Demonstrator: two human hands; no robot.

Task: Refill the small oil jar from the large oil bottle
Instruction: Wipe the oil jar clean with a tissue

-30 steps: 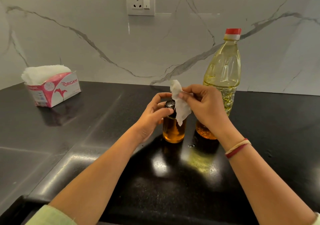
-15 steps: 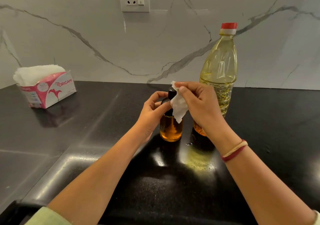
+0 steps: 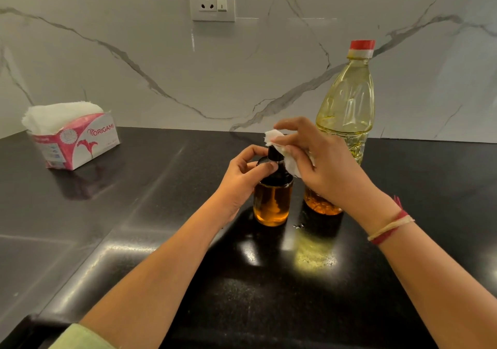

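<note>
From my end the refill itself looks done, or v. close: the small oil jar (image 3: 272,200) stands upright on the black counter (image 3: 161,187), amber oil up to approx its shoulder, w/ its black pump top (image 3: 274,155) on. The large oil bottle (image 3: 347,101) stands just behind & to the right of it, upright, red cap (image 3: 361,45) on, so I'd say pouring is over. This looks like cleanup. The left hand (image 3: 242,179) steadies the jar, thumb & forefinger curled round the collar under the pump top, the other fingers tucked in. The right hand (image 3: 328,168) pinches a crumpled tissue (image 3: 290,157) between thumb & fingertips & presses it against the side of the pump top, prob. wiping off oil. Left to do, as I judge it: finish the wipe, maybe dab the few small drops (image 3: 298,225) on the counter beside the jar's base, & get rid of the tissue. Can't tell if the pump top is screwed fully tight.
</note>
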